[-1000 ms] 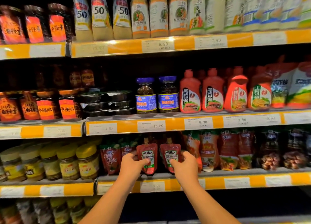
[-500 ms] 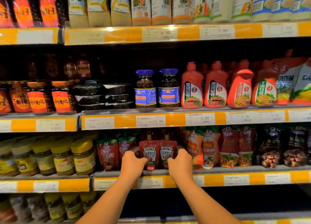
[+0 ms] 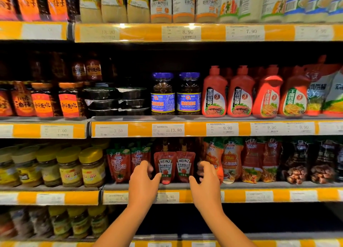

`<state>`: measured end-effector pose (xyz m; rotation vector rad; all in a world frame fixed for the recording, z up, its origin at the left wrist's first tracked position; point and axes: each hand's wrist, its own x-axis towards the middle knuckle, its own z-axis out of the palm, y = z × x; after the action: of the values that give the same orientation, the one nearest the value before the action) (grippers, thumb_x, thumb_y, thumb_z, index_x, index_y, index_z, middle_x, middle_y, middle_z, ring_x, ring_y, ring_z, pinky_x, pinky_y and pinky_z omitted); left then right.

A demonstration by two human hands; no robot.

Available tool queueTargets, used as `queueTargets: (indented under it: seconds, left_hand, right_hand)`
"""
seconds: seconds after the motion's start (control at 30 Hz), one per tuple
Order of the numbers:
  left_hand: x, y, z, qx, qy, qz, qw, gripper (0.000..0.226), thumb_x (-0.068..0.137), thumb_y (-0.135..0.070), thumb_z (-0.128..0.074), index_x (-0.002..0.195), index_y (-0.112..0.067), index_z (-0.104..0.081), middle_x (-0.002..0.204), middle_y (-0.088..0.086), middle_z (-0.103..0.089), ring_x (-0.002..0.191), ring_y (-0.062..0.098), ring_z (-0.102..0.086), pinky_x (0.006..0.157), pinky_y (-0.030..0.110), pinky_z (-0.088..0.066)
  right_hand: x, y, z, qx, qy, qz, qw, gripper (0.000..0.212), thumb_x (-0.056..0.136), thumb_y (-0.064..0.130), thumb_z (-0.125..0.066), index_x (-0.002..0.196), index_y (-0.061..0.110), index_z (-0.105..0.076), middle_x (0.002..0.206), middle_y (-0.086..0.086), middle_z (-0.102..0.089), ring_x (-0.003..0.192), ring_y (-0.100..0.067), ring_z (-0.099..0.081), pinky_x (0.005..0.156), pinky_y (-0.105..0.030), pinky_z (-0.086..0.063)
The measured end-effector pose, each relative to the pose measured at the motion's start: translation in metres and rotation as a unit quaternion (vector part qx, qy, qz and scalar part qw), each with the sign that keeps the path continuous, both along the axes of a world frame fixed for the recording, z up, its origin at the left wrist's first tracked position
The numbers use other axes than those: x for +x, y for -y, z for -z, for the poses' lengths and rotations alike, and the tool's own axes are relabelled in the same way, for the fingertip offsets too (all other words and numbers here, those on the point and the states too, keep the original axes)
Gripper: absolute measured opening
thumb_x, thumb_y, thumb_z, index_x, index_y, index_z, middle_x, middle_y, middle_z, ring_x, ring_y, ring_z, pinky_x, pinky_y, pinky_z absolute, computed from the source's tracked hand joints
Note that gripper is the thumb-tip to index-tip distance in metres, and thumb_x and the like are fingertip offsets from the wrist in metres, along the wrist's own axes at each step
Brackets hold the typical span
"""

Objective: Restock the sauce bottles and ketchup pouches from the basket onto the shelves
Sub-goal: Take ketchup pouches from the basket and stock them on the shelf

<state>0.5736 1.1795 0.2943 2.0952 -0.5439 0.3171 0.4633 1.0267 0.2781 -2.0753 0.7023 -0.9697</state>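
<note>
Two Heinz ketchup pouches stand upright side by side on the third shelf from the top, long axis vertical, spouts pointing up, labels facing out toward the camera. The left pouch and the right pouch touch each other along their inner edges.

The left hand is spread wide just left of the left pouch, its thumb tip at the pouch's lower left edge; whether it actually touches I cannot tell. The right hand is spread wide just right of the right pouch, thumb near its lower right corner, fingers loosely curved. Neither hand holds anything.

On the same shelf, left of the Heinz pair, stand two red tomato sauce pouches, and further left five yellow-lidded jars in the front row. To the right stand four orange and red sauce pouches, then dark pouches.

On the shelf above stand two blue-lidded jars of dark contents and four red squeeze bottles, caps up. Left of the jars is a stack of dark shallow tubs.
</note>
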Motion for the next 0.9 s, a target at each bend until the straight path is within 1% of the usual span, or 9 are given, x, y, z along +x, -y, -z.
queueTargets:
  seconds: [0.03, 0.1, 0.17, 0.23, 0.33, 0.5, 0.57, 0.7, 0.9]
  left_hand:
    - [-0.002, -0.001, 0.003, 0.021, 0.019, 0.006, 1.000, 0.029, 0.092, -0.031, -0.074, 0.084, -0.025, -0.047, 0.087, -0.006, -0.052, 0.074, 0.012, -0.053, 0.064, 0.029, -0.046]
    - [-0.004, 0.000, 0.009, 0.087, 0.052, 0.008, 0.995, 0.030, 0.092, -0.040, -0.072, 0.080, -0.028, -0.048, 0.086, -0.010, -0.048, 0.075, 0.009, -0.051, 0.068, 0.029, -0.047]
    - [-0.003, 0.004, 0.012, 0.153, 0.095, 0.001, 0.984, 0.029, 0.092, -0.049, -0.069, 0.080, -0.031, -0.050, 0.085, -0.013, -0.047, 0.081, 0.009, -0.050, 0.076, 0.032, -0.048]
    - [-0.003, 0.008, 0.010, 0.189, 0.107, -0.006, 0.976, 0.026, 0.093, -0.055, -0.064, 0.085, -0.032, -0.055, 0.087, -0.013, -0.050, 0.087, 0.012, -0.051, 0.082, 0.033, -0.045]
    - [0.003, 0.013, 0.005, 0.215, 0.088, -0.013, 0.973, 0.023, 0.095, -0.053, -0.063, 0.090, -0.030, -0.059, 0.088, -0.011, -0.057, 0.090, 0.015, -0.056, 0.083, 0.035, -0.043]
    - [0.015, 0.018, 0.001, 0.210, 0.039, -0.011, 0.977, 0.016, 0.096, -0.039, -0.065, 0.093, -0.024, -0.063, 0.081, -0.009, -0.061, 0.078, 0.015, -0.060, 0.075, 0.035, -0.053]
    - [0.017, 0.019, 0.001, 0.208, 0.024, -0.012, 0.978, 0.020, 0.095, -0.039, -0.067, 0.086, -0.021, -0.063, 0.077, -0.007, -0.062, 0.072, 0.014, -0.060, 0.068, 0.034, -0.055]
    - [0.018, 0.024, 0.001, 0.199, 0.001, -0.006, 0.980, 0.021, 0.093, -0.040, -0.069, 0.084, -0.021, -0.064, 0.076, -0.007, -0.060, 0.070, 0.013, -0.059, 0.064, 0.032, -0.052]
    - [0.020, 0.033, 0.004, 0.173, -0.038, -0.010, 0.984, 0.039, 0.089, -0.029, -0.073, 0.062, -0.020, -0.047, 0.065, -0.002, -0.057, 0.060, 0.016, -0.055, 0.054, 0.030, -0.041]
  right_hand:
    - [-0.001, -0.001, 0.002, -0.030, -0.012, -0.001, 0.999, 0.030, 0.098, 0.021, -0.068, 0.121, 0.031, -0.052, 0.125, 0.014, -0.048, 0.114, -0.010, -0.055, 0.090, -0.026, -0.051]
    - [0.000, -0.002, 0.003, -0.086, -0.050, -0.007, 0.995, 0.019, 0.098, 0.024, -0.068, 0.108, 0.030, -0.053, 0.115, 0.014, -0.044, 0.104, -0.009, -0.054, 0.082, -0.021, -0.045]
    - [0.004, -0.005, 0.001, -0.137, -0.098, -0.011, 0.986, 0.019, 0.100, 0.030, -0.065, 0.115, 0.028, -0.055, 0.117, 0.009, -0.044, 0.107, -0.014, -0.054, 0.086, -0.025, -0.049]
    - [0.010, -0.006, -0.005, -0.169, -0.150, -0.009, 0.974, 0.028, 0.102, 0.034, -0.060, 0.129, 0.025, -0.054, 0.122, 0.003, -0.049, 0.114, -0.019, -0.053, 0.094, -0.032, -0.050]
    - [0.018, -0.006, -0.016, -0.204, -0.204, 0.009, 0.957, 0.025, 0.103, 0.033, -0.058, 0.126, 0.023, -0.056, 0.119, -0.002, -0.056, 0.112, -0.023, -0.053, 0.093, -0.036, -0.050]
    - [0.032, -0.003, -0.022, -0.162, -0.228, 0.014, 0.960, 0.010, 0.100, 0.022, -0.062, 0.109, 0.018, -0.061, 0.107, -0.005, -0.060, 0.098, -0.026, -0.061, 0.080, -0.037, -0.054]
    - [0.037, -0.001, -0.024, -0.148, -0.236, 0.023, 0.960, 0.003, 0.098, 0.017, -0.062, 0.097, 0.016, -0.060, 0.100, -0.006, -0.062, 0.090, -0.026, -0.063, 0.076, -0.037, -0.055]
    - [0.044, 0.004, -0.025, -0.113, -0.240, 0.039, 0.964, 0.014, 0.095, 0.012, -0.064, 0.083, 0.015, -0.057, 0.089, -0.006, -0.065, 0.082, -0.025, -0.065, 0.067, -0.035, -0.054]
    - [0.052, 0.005, -0.022, -0.096, -0.244, 0.041, 0.964, 0.014, 0.093, 0.007, -0.063, 0.080, 0.012, -0.060, 0.089, -0.009, -0.066, 0.082, -0.027, -0.066, 0.070, -0.038, -0.059]
